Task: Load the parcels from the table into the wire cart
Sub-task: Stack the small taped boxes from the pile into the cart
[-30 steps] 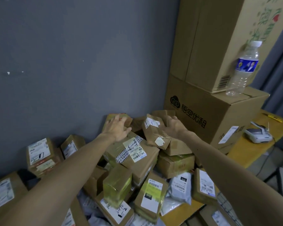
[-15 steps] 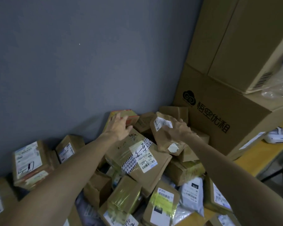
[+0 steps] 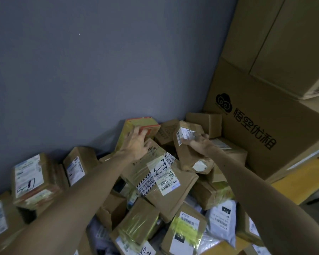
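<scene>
A heap of brown parcels covers the yellow table (image 3: 291, 183) against the grey wall. My right hand (image 3: 199, 144) grips a small crumpled brown parcel (image 3: 190, 155) with a white label, held tilted at the top of the heap. My left hand (image 3: 136, 142) reaches over a large flat parcel (image 3: 166, 181) with striped tape. Its fingers lie on a yellow and red box (image 3: 136, 129) that leans on the wall. The wire cart is not in view.
Two big cardboard cartons (image 3: 261, 144) are stacked at the right, hemming in the heap. More labelled boxes (image 3: 31, 179) sit at the left by the wall. A grey plastic mailer (image 3: 223, 219) and taped parcels (image 3: 186, 230) lie at the near edge.
The view has turned left and closer to the heap. My left hand has slid forward onto the yellow and red box. My right hand has kept hold of the crumpled parcel.
</scene>
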